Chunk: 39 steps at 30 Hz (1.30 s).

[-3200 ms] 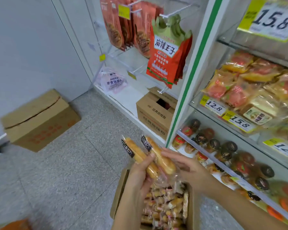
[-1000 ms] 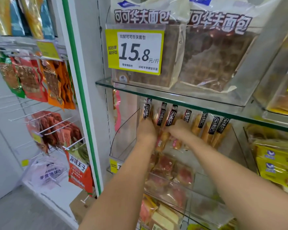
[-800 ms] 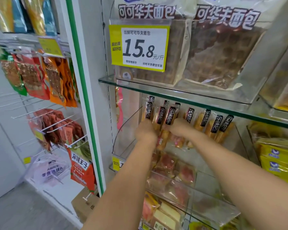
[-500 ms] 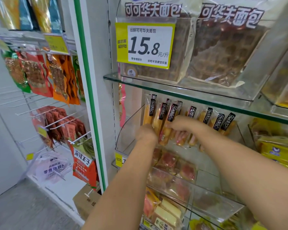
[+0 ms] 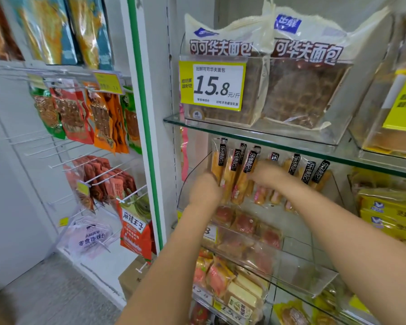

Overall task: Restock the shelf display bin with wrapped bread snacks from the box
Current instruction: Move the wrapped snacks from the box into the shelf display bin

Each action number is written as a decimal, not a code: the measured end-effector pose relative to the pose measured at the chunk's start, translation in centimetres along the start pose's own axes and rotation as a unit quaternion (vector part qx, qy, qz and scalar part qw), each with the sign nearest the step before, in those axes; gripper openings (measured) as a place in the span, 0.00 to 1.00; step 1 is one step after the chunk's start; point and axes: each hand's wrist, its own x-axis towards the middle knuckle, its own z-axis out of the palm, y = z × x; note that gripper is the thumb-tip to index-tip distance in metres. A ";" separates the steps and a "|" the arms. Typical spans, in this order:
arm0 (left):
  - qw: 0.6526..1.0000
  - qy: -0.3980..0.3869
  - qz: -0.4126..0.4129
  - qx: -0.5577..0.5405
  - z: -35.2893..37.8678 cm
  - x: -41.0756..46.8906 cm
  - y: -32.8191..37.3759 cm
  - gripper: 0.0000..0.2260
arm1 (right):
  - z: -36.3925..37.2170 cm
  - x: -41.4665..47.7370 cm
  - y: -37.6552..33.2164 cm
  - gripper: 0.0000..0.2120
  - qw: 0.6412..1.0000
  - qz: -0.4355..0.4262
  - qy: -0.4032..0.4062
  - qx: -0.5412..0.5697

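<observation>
Several wrapped bread snacks point(image 5: 308, 172), golden sticks with black labels, stand upright in a row in the clear display bin point(image 5: 190, 174) under a glass shelf. My left hand point(image 5: 204, 190) is closed around the lower part of the leftmost sticks point(image 5: 220, 163) at the bin's left end. My right hand point(image 5: 268, 175) reaches in from the right, its fingers wrapped over the middle sticks point(image 5: 238, 184). The fingertips are blurred. The supply box is out of view.
A glass shelf point(image 5: 279, 139) with large waffle bread bags point(image 5: 300, 90) and a 15.8 price tag point(image 5: 212, 84) sits just above the bin. Lower bins hold red wrapped pastries point(image 5: 244, 224). Hanging snack bags point(image 5: 85, 113) fill pegs to the left; a cardboard box point(image 5: 131, 277) stands below.
Both hands carried bread sticks up from the box on the floor to the bin. Over the last second they have shifted the left sticks slightly, standing them upright.
</observation>
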 end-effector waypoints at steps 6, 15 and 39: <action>0.974 0.081 0.071 -0.198 -6.1 -12.3 -5.2 0.06 | 2.8 -10.7 -0.8 0.06 0.942 -0.213 0.193 0.171; 0.975 0.028 -0.170 -0.142 -4.7 -30.6 -23.5 0.18 | 18.9 -24.1 -3.1 0.11 0.951 -0.285 -0.029 0.119; 0.782 -0.101 -0.602 -0.125 19.8 -54.1 -61.7 0.10 | 75.1 -28.8 5.3 0.15 0.900 -0.114 -0.419 -0.033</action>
